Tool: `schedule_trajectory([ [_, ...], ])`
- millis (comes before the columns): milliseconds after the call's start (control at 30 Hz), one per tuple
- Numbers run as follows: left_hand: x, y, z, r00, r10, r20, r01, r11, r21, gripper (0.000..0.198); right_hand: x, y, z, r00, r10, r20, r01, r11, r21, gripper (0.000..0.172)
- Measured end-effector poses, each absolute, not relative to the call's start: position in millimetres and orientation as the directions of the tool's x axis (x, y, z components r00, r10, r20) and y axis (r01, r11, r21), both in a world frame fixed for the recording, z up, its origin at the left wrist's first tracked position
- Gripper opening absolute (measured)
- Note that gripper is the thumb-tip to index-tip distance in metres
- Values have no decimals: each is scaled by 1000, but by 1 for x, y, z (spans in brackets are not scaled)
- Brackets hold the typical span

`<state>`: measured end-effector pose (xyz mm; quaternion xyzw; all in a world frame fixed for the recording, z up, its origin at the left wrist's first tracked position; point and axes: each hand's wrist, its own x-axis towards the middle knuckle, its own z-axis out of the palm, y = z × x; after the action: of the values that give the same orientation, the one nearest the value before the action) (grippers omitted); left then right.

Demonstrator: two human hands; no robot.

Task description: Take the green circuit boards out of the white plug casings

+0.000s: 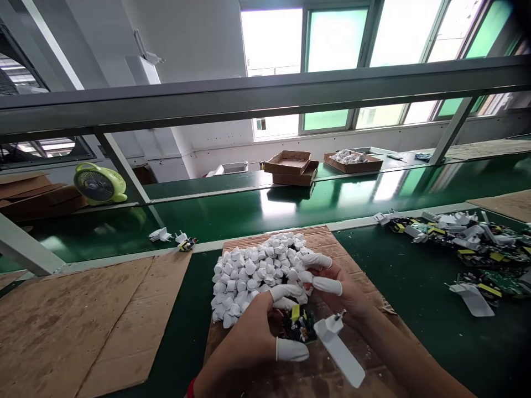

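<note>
Two hands close together, our left hand [243, 345] pinching a green circuit board [297, 326], our right hand [336, 290] touching a heap of white plastic caps [249, 273] on brown cardboard [319, 236]

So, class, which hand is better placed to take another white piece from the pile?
Right, probably: the right hand sits at the edge of the pile, its covered fingertips close to the pieces, while the left hand seems closed around the circuit board.
</note>
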<state>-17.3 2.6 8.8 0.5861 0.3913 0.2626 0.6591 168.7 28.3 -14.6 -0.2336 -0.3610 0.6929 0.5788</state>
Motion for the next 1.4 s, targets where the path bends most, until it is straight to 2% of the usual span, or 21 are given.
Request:
schedule_trajectory([
  [133, -17, 3, 7, 503, 835, -222, 89, 206, 975, 95, 173, 26, -15, -395, 898, 193, -586, -84, -806, 34],
  [300, -15, -2, 16, 520, 842, -140, -49, 192, 980, 100, 177, 23, -17, -490, 839, 237, -548, -85, -832, 32],
  [433, -13, -4, 15, 507, 853, -123, -87, 192, 977, 105, 182, 22, -17, -542, 807, 235, -470, -59, -881, 34],
  [567, -12, -3, 14, 527, 846, -85, -143, 187, 972, 107, 186, 24, -16, -563, 773, 292, -365, 84, -927, 26],
  [700, -14, -7, 14, 567, 820, -84, -198, 234, 952, 110, 189, 23, -16, -553, 732, 398, -343, 235, -909, 20],
  [833, -14, -14, 10, 595, 802, -41, -261, 241, 935, 100, 190, 19, -14, -633, 698, 334, -340, 137, -931, 19],
  [933, -15, -15, 5, 636, 771, 16, -296, 225, 928, 97, 189, 15, -10, -704, 651, 285, -339, 45, -940, 25],
  [1033, -16, -15, 2, 615, 787, 35, -312, 202, 928, 99, 186, 12, -5, -729, 608, 314, -354, 57, -934, 30],
  [1167, -16, -16, 3, 615, 788, 22, -297, 207, 932, 98, 183, 12, -5, -750, 569, 338, -377, 53, -925, 26],
  [1400, -12, -18, 3, 637, 770, 20, -369, 283, 885, 103, 182, 14, -12, -761, 577, 296, -341, 33, -940, 22],
])
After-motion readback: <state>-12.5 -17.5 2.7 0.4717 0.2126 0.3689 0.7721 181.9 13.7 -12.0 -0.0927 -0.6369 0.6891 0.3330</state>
